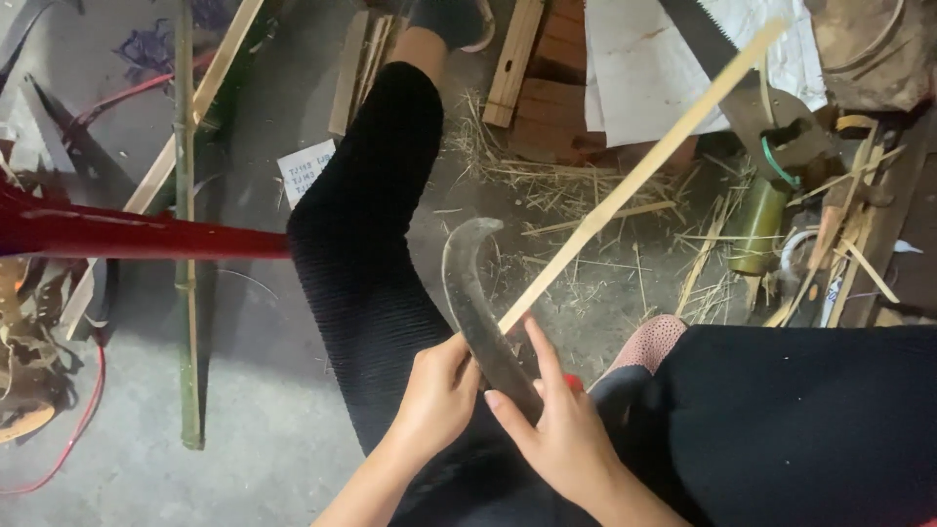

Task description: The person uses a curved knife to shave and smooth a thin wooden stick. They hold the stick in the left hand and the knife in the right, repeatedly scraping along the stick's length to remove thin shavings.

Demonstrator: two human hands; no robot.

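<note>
both hands clenched: left hand (439,395) on curved blade (475,303), right hand (556,429) on bamboo strip (634,176).

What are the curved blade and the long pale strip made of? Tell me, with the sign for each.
Curved blade: apparently metal, likely steel, with a dull, dark grey, worn finish and a faint sheen along its hooked tip. Long pale strip: probably split bamboo or wood, raw and unfinished; it is straw-coloured, thin and straight, matching the shavings littering the floor.
</note>
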